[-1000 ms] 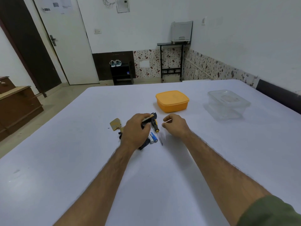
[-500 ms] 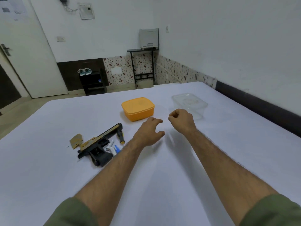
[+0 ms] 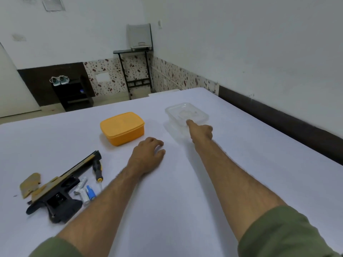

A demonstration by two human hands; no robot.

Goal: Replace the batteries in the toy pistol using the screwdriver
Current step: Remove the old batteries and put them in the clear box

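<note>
Two bare hands of mine are out over the white table (image 3: pixel 185 191), and neither holds anything. My left hand (image 3: pixel 148 154) rests palm down on the cloth, fingers loosely curved and empty, a little this side of the orange lidded box (image 3: pixel 122 127). My right hand (image 3: pixel 201 132) is stretched further out, its index finger straight and reaching to the near rim of the clear plastic container (image 3: pixel 186 114); the other fingers are curled back into the palm around nothing that I can see. Whether the fingertip actually touches the rim I cannot tell.

The toy pistol (image 3: pixel 59 190) lies well off to my left, on its side, black grip toward me and its long tan-topped barrel pointing away toward the orange box. A tan cover piece (image 3: pixel 29 184) lies just beside it on the far left, apart from the body. The screwdriver (image 3: pixel 97 170), black and yellow in the handle, lies just right of the barrel's end, its thin shaft pointing back toward me. Between the screwdriver and the pistol's grip sit the batteries (image 3: pixel 84 190): several small cells close together, silver-white ones and a blue one, near my left forearm.

Both forearms are bare, with olive green sleeves (image 3: pixel 278 236) pushed up above the elbows at the bottom edge of the view.
</note>
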